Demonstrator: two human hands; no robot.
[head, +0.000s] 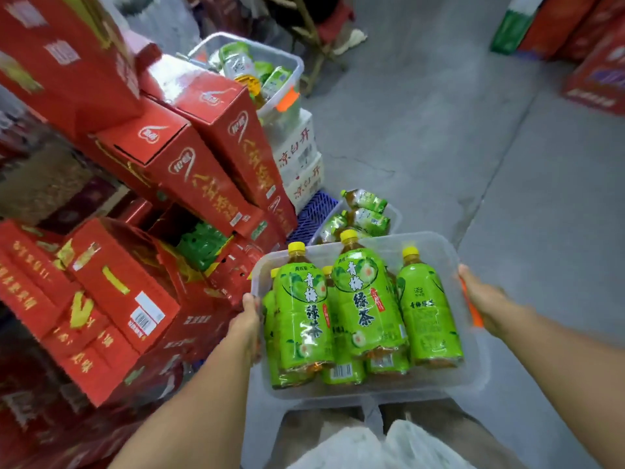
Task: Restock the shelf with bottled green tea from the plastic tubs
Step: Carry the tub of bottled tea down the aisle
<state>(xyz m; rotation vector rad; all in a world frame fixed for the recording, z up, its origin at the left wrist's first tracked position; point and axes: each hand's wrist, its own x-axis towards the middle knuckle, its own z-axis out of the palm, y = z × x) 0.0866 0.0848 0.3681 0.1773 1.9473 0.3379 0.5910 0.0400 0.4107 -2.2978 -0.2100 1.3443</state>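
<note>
Currently the left hand point(247, 319) and right hand point(480, 292) each grip an opposite rim of the tub point(473, 377), held above the floor point(439, 130) with bottles point(355, 299) lying loose inside; recommend keeping it level during carry.

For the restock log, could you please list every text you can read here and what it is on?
"青梅绿茶": green tea bottles in the held clear tub.
"凉白开": white cartons.
Red cartons: gold lettering too blurred to read.
Barcode digits and small print on the bottles: too small to read.
</note>
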